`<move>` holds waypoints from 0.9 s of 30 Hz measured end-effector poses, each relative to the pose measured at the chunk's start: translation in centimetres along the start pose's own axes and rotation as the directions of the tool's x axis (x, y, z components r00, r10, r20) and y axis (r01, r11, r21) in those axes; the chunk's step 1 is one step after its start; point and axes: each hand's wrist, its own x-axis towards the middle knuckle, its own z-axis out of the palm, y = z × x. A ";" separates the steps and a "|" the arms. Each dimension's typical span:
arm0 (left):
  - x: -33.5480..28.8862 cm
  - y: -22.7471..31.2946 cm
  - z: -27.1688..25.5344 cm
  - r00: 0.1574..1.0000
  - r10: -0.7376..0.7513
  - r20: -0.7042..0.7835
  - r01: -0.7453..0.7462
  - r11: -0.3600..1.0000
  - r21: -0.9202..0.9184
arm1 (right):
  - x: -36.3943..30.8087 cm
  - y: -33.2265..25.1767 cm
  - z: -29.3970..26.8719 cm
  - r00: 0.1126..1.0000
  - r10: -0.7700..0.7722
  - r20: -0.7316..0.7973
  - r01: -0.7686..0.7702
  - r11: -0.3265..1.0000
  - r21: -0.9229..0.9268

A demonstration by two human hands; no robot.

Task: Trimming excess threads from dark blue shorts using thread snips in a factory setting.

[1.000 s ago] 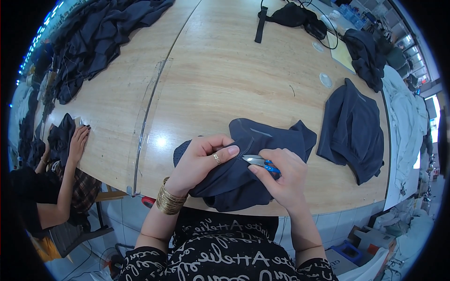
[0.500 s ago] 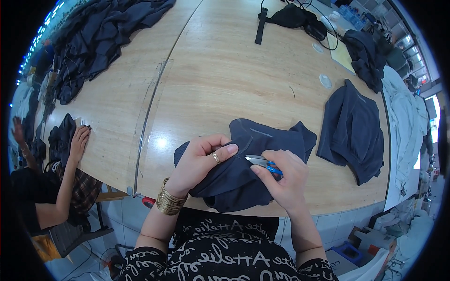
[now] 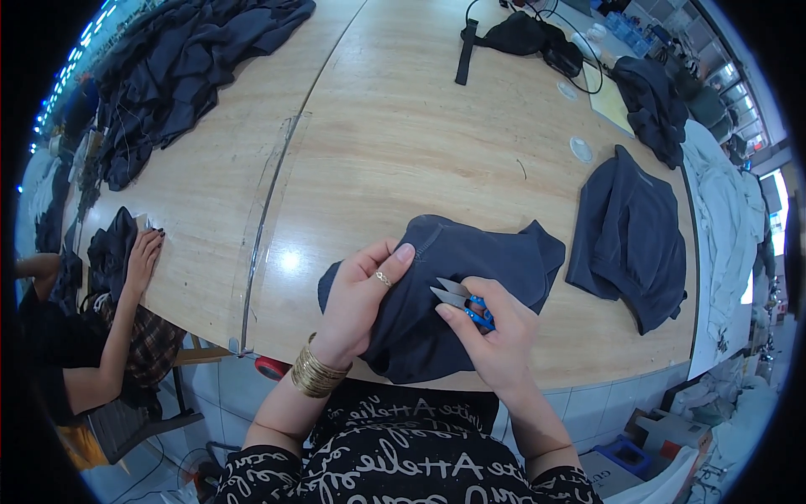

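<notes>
Co-worker's hand (image 3: 145, 252): laid on the counter (image 3: 403, 155) near its left edge, beside a dark bundle (image 3: 109, 252).
Cloth pile (image 3: 193, 71): dark, heaped and creased, spread over the far left corner of the counter.
Joint (image 3: 267, 206): runs from the near edge to the far edge, with clear tape alongside.
Left hand (image 3: 353, 294): grasping the garment, thumb on top near a stitched seam; ring on one finger, gold bangles at the wrist.
Garment (image 3: 495, 252): dark grey, bunched, located at the near edge of the counter, between and beneath both hands.
Snips (image 3: 480, 315): blue handles, blades parted and pointing left over the garment; contact with the cloth cannot be told.
Right hand (image 3: 504, 332): grasping the snips, fingers curled round the handles.
Black pouch (image 3: 516, 35): by the far edge, strap and cable beside it.
Second garment (image 3: 630, 239): dark grey, folded, lying near the right edge, apart from the first.
Pale cloth (image 3: 724, 223): heaped beyond the right edge.
</notes>
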 end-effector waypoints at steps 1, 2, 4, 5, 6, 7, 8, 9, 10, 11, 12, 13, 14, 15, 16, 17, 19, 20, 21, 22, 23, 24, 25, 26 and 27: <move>-0.1 -0.2 0.5 0.999 -0.027 -0.029 0.025 0.999 -0.040 | 0.0 0.1 0.1 1.000 -0.009 -0.011 0.009 1.000 -0.020; -0.3 -0.3 0.8 0.997 -0.054 -0.059 0.050 0.996 -0.081 | 0.1 0.1 0.1 1.000 -0.018 -0.021 0.017 0.999 -0.039; -0.6 -0.6 0.7 0.998 -0.052 -0.029 0.050 0.996 -0.070 | 0.1 0.3 -0.1 0.998 -0.048 -0.038 0.045 0.996 -0.077; -0.7 -0.8 0.9 1.000 -0.007 -0.028 0.005 0.998 -0.060 | 0.1 0.3 -0.2 0.996 -0.076 -0.049 0.070 0.991 -0.116; -0.7 -0.9 1.0 0.999 0.038 -0.026 -0.039 0.998 -0.050 | 0.1 0.2 -0.2 0.996 -0.075 -0.050 0.069 0.991 -0.116; -0.8 -1.2 0.9 0.999 0.037 -0.026 -0.038 0.998 -0.049 | 0.2 0.0 -0.3 0.993 -0.110 -0.052 0.100 0.981 -0.163; -0.7 -1.5 0.8 0.998 0.058 -0.036 -0.059 0.998 -0.033 | 0.3 0.0 -0.4 0.988 -0.146 -0.053 0.132 0.968 -0.212; -0.6 -1.7 0.8 0.996 0.079 -0.045 -0.079 0.997 -0.017 | 0.3 0.0 -0.4 0.988 -0.146 -0.054 0.132 0.968 -0.212; -0.7 -1.7 1.0 0.996 0.079 -0.044 -0.080 0.997 -0.017 | 0.2 0.0 -0.4 0.989 -0.139 -0.058 0.125 0.970 -0.209; -0.7 -1.7 1.2 0.994 0.099 -0.055 -0.098 0.995 0.008 | 0.2 0.0 -0.3 0.989 -0.133 -0.062 0.117 0.972 -0.205; -0.7 -1.7 1.4 0.991 0.119 -0.066 -0.117 0.993 0.034 | 0.2 0.0 -0.4 0.989 -0.133 -0.064 0.117 0.972 -0.204; -0.8 -1.7 1.5 0.991 0.119 -0.065 -0.117 0.993 0.035 | 0.2 0.0 -0.4 0.988 -0.142 -0.064 0.126 0.970 -0.208; -0.8 -1.7 1.6 0.987 0.149 -0.061 -0.145 0.987 0.065 | 0.2 0.0 -0.5 0.986 -0.150 -0.066 0.133 0.968 -0.213; -0.8 -1.7 1.6 0.982 0.179 -0.055 -0.173 0.980 0.094 | 0.2 0.0 -0.5 0.986 -0.149 -0.069 0.132 0.968 -0.214; -0.8 -1.8 1.6 0.983 0.178 -0.052 -0.172 0.980 0.095 | 0.3 0.0 -0.4 0.985 -0.160 -0.066 0.143 0.966 -0.214; -0.8 -1.9 1.5 0.981 0.189 -0.052 -0.183 0.977 0.114 | 0.3 0.0 -0.4 0.983 -0.171 -0.062 0.154 0.965 -0.212; -0.8 -1.9 1.3 0.978 0.200 -0.049 -0.192 0.972 0.134 | 0.4 -0.1 -0.3 0.983 -0.171 -0.059 0.155 0.963 -0.219; -0.8 -1.9 1.3 0.981 0.190 -0.048 -0.183 0.975 0.122 | 0.5 -0.2 -0.4 0.983 -0.174 -0.053 0.158 0.961 -0.226; -0.8 -1.9 1.3 0.982 0.180 -0.048 -0.174 0.978 0.110 | 0.5 -0.2 -0.4 0.983 -0.174 -0.055 0.158 0.961 -0.227; -0.8 -1.9 1.4 0.982 0.181 -0.046 -0.175 0.978 0.111 | 0.5 -0.1 -0.4 0.982 -0.181 -0.061 0.162 0.959 -0.233; -0.8 -1.9 1.5 0.982 0.180 -0.051 -0.174 0.979 0.106 | 0.5 0.0 -0.3 0.980 -0.189 -0.066 0.168 0.956 -0.239; -0.8 -1.9 1.6 0.982 0.179 -0.057 -0.172 0.980 0.102 | 0.5 0.0 -0.3 0.980 -0.189 -0.066 0.169 0.957 -0.238; -0.8 -2.0 1.6 0.982 0.180 -0.057 -0.173 0.980 0.103 | 0.4 0.0 -0.3 0.980 -0.189 -0.066 0.169 0.957 -0.237; -0.8 -2.0 1.5 0.981 0.188 -0.054 -0.182 0.978 0.101 | 0.4 0.0 -0.3 0.980 -0.188 -0.066 0.167 0.957 -0.238; -0.8 -2.1 1.5 0.979 0.196 -0.051 -0.191 0.977 0.099 | 0.4 0.0 -0.2 0.980 -0.187 -0.067 0.166 0.957 -0.238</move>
